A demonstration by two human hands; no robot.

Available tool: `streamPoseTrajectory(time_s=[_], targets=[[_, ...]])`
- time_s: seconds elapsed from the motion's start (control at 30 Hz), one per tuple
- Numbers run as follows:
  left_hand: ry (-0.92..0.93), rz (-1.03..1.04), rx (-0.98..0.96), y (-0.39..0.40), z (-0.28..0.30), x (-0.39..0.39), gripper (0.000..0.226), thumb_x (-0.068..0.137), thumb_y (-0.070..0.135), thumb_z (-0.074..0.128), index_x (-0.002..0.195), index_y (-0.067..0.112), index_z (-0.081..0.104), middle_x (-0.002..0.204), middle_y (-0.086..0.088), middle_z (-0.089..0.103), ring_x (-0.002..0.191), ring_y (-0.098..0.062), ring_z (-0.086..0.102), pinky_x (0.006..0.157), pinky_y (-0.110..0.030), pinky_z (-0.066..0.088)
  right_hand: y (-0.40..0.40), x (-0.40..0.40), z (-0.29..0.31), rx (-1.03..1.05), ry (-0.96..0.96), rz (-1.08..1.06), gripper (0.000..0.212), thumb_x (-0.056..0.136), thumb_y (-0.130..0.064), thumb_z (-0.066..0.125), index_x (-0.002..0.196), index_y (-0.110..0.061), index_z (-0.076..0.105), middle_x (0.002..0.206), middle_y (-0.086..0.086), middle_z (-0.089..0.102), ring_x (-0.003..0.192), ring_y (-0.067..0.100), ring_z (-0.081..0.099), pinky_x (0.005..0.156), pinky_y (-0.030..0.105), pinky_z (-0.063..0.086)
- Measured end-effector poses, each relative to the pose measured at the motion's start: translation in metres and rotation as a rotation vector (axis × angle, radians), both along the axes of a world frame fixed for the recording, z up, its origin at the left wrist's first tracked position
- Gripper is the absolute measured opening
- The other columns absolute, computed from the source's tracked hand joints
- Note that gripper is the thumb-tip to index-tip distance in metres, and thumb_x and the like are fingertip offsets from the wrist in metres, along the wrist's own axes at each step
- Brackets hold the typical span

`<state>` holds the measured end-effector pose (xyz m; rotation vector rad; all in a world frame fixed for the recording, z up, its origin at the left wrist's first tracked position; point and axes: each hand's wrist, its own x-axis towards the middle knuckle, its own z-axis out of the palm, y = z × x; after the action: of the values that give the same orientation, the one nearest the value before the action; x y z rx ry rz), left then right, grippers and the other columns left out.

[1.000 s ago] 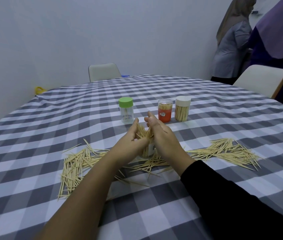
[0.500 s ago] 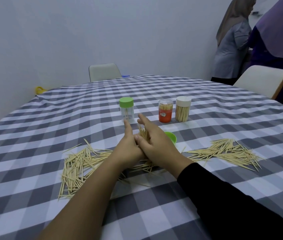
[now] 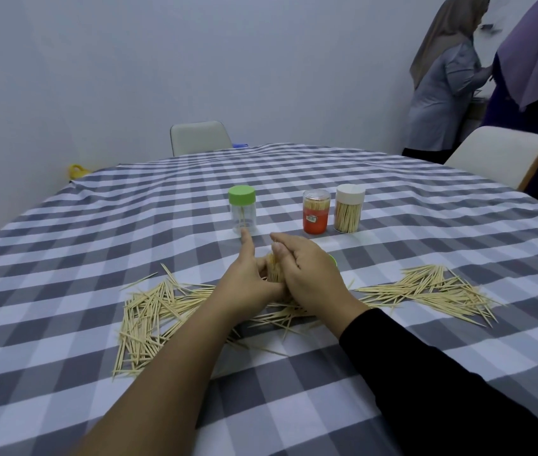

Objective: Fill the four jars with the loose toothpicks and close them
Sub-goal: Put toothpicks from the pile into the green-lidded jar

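Both hands meet near the middle of the grey-and-white checked tabletop, closer to its near edge. The left hand and the right hand cup a bundle of pale wooden toothpicks between them; the sticks stand roughly upright, long axis pointing up and slightly toward the far edge. The right fingers curl over the top of the bundle, and the left fingers wrap its other side with the thumb sticking straight up. Whatever the bundle stands in is hidden by the hands. A sliver of a bright green round lid shows on the tabletop just behind the right hand.

A loose heap of toothpicks lies flat toward the left edge, most with their long axes running from the near edge to the far one. Another loose heap lies toward the right edge, mostly running left to right.

Further toward the far edge stand three upright jars: a clear plastic jar with a green cap holding only a few sticks, an orange-labelled clear jar and a white-capped clear jar, these two side by side and packed with upright toothpicks
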<state>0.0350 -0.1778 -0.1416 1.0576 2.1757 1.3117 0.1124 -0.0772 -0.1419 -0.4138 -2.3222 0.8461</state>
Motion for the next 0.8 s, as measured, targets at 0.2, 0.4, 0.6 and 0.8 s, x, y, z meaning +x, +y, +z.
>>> streamPoseTrajectory(time_s=[0.2,0.4,0.6,0.8], targets=[[0.089,0.028,0.013,0.000,-0.007,-0.003,0.097,0.076,0.018,0.069,0.152,0.027,0.009,0.102,0.004,0.069,0.093,-0.011,0.065,0.078,-0.028,0.054,0.004,0.000,0.000,0.092,-0.068,0.078,0.042,0.100,-0.033,0.040,0.137,-0.017,0.049,0.144,-0.002,0.046,0.137,0.014,0.032,0.115,0.037,0.023],[0.125,0.015,0.046,0.000,-0.006,0.000,0.060,0.075,0.013,0.074,0.129,0.028,0.051,0.103,0.009,0.066,0.089,-0.002,0.063,0.069,-0.014,0.049,0.011,0.004,0.004,-0.054,-0.106,0.055,0.041,0.101,-0.035,0.036,0.131,-0.015,0.055,0.139,0.001,0.050,0.132,0.013,0.038,0.112,0.032,0.027],[0.141,0.031,0.037,-0.001,-0.010,-0.003,0.093,0.073,0.022,0.078,0.146,0.042,0.023,0.123,0.004,0.058,0.106,-0.012,0.060,0.087,-0.030,0.052,0.014,0.011,0.010,-0.442,-0.009,0.154,0.042,0.102,-0.037,0.026,0.128,-0.028,0.057,0.126,-0.014,0.053,0.115,-0.002,0.043,0.077,0.001,0.028],[0.437,0.000,-0.016,-0.001,-0.006,0.000,0.069,0.078,0.026,0.074,0.140,0.027,0.043,0.136,0.009,0.049,0.122,-0.009,0.048,0.098,-0.022,0.039,0.010,0.010,0.005,-0.161,0.017,0.125,0.040,0.101,-0.036,0.034,0.132,-0.022,0.055,0.130,-0.009,0.055,0.118,-0.005,0.046,0.102,0.012,0.033]])
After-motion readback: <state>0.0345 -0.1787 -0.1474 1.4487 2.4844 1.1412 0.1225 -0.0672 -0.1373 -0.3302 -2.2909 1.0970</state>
